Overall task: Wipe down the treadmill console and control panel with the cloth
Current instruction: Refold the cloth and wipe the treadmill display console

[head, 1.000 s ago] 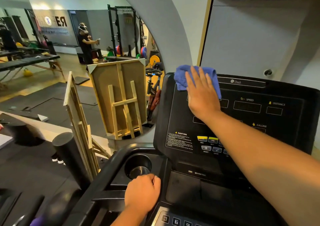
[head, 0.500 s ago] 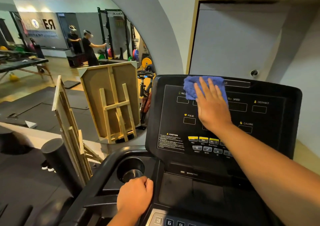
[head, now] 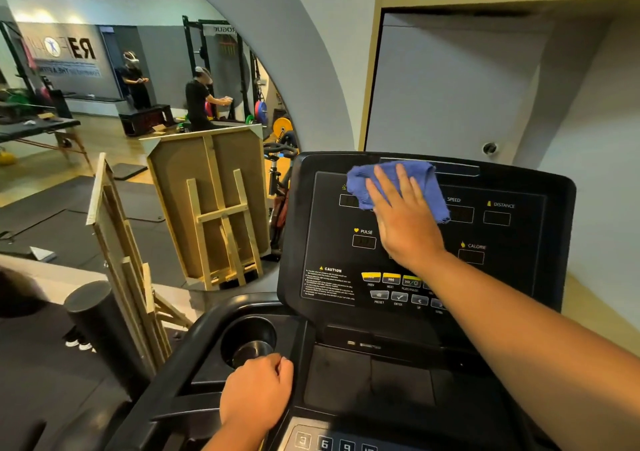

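The black treadmill console (head: 519,229) fills the right half of the head view, with small display windows and a row of yellow and grey buttons (head: 391,286). My right hand (head: 405,222) lies flat on its upper middle, pressing a blue cloth (head: 360,187) against the screen; the cloth sticks out above and left of my fingers. My left hand (head: 256,395) is closed in a fist around the handrail beside the cup holder (head: 247,343). A numbered keypad (head: 325,443) shows at the bottom edge.
A large arched mirror to the left reflects the gym, two people and weight racks. A wooden easel (head: 117,260) leans against it, next to a black foam roller (head: 100,326). A white cabinet (head: 450,87) stands behind the console.
My right hand and the cloth have slid from the console's top left corner down and toward the middle of the screen. My left hand keeps its grip in the same place.
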Demonstrator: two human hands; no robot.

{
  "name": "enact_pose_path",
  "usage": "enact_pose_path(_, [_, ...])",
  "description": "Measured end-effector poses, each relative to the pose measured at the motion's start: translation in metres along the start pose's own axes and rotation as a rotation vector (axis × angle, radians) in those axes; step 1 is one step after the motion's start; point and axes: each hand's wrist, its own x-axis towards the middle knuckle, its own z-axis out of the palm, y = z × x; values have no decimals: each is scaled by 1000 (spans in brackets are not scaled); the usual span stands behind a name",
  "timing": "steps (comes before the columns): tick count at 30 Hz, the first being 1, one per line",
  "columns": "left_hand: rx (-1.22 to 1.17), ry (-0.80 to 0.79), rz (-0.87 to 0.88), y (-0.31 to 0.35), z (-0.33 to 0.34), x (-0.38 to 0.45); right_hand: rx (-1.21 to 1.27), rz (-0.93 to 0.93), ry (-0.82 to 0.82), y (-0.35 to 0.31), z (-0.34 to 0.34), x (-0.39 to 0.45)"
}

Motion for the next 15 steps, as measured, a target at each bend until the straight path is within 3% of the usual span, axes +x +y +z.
enact_pose_path(3, [-5,11,-5,-1,1,1,9,51,-6,29,-4,-17])
enact_pose_path(9, [1,-1,-10,1,2,3,97,621,114,98,-17,-93])
enact_pose_path(13, [4,4,-18,1,1,4,152,825,190,73,-14,-82])
enact_pose_path(15, [7,8,-23,3,2,4,179,813,208,48,-10,-67])
